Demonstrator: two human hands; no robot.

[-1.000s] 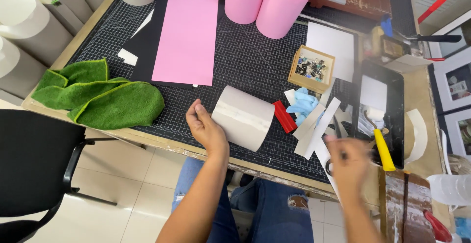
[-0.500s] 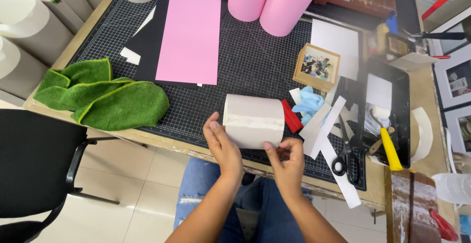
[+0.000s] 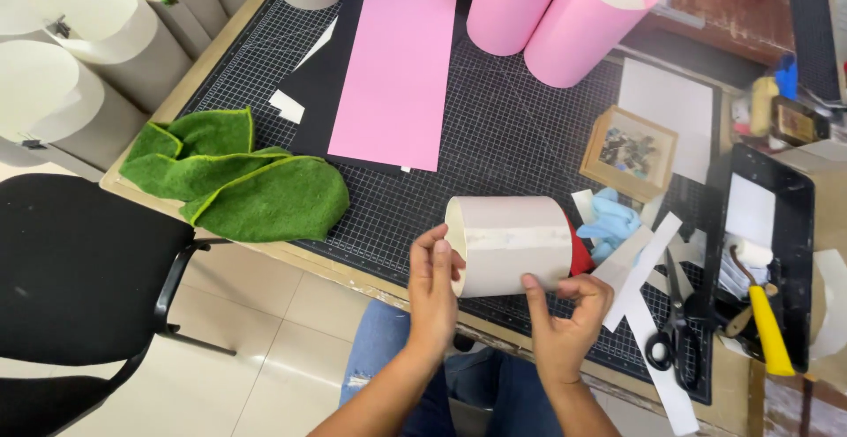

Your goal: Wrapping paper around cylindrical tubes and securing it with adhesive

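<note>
Pale floor tiles (image 3: 265,349) show below the edge of a long counter (image 3: 353,274), and a black chair (image 3: 79,269) stands at its left end. Most of the counter is covered by a black cutting mat (image 3: 503,137) with a white grid. On the mat lies a flat pink sheet (image 3: 393,71) on top of black card (image 3: 331,84). Behind it stand two pink paper cylinders (image 3: 551,9), one leaning on the other. At the left a green felt cloth (image 3: 238,181) is bunched up, partly hanging over the counter edge. Several white rolled tubes (image 3: 79,58) stand beyond the left edge.

At the near edge of the mat the person holds a white paper cylinder (image 3: 512,243), lying on its side, with a taped seam along its length facing up. The left hand (image 3: 434,291) closes around the open left rim, thumb outside and fingers curled against the edge. The right hand (image 3: 565,318) pinches the lower right part of the wall between thumb and fingers. Both hands are clamped on it.

To do this well, I think the grip should stay light, because thin card dents easily. Pressing along the seam from one end to the other would help the tape lie flat.

Smaller things lie to the right: a small wooden box (image 3: 628,153), a blue cloth (image 3: 609,223), white paper strips (image 3: 644,265), black scissors (image 3: 675,327) and a yellow-handled tool (image 3: 770,331).
</note>
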